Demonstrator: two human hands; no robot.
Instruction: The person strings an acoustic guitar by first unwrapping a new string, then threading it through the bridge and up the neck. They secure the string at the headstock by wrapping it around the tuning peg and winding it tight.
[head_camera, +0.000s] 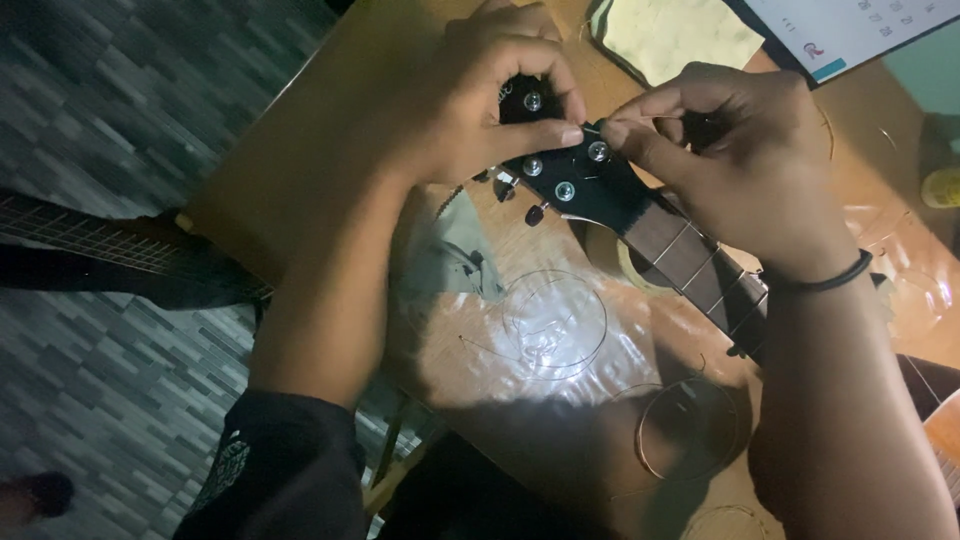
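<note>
Both hands, left (480, 95) and right (735, 150), pinch a string over the guitar headstock (575, 185).

White rectangular screen (850, 30), top right corner

Guitar headstock (560, 170) lies on table (300, 170), coiled strings (555, 325) before it.

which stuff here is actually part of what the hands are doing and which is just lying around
In use: guitar headstock, tuning posts, left hand, right hand.

Lying about: coiled strings, cloth, tablet, second guitar neck, wooden table.
</note>
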